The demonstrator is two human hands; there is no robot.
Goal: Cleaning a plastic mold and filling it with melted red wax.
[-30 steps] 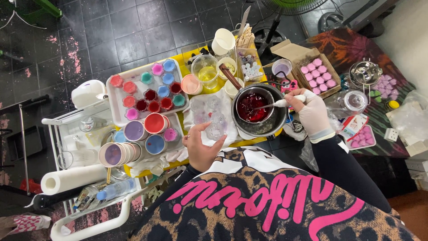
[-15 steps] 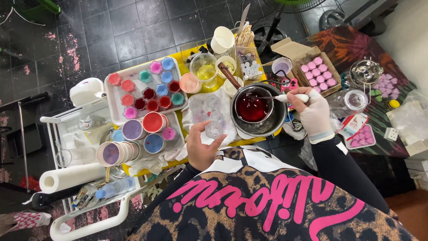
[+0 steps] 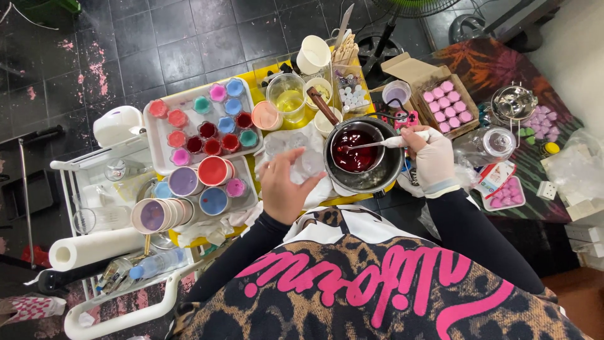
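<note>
My right hand (image 3: 433,158), in a white glove, holds a white-handled spoon (image 3: 393,142). The spoon's tip dips into dark red liquid in a small pan (image 3: 353,150), which has a brown handle. The pan sits inside a larger dark pot (image 3: 377,179). My bare left hand (image 3: 284,186) lies with fingers spread over several clear cups (image 3: 296,143) standing on a white paper towel (image 3: 277,141) left of the pot. The hand hides most of those cups, and I see nothing gripped in it.
A white tray (image 3: 154,141) holds several small cups of coloured wax, with larger cups (image 3: 212,170) and a cup stack (image 3: 156,215) in front of it. Behind are a beaker of yellow liquid (image 3: 288,96), a cardboard box of pink pieces (image 3: 445,104) and a paper roll (image 3: 94,248).
My left hand has moved up from the nearest clear cup and now spreads over the group of cups. The right hand keeps the spoon in the red liquid, moved slightly.
</note>
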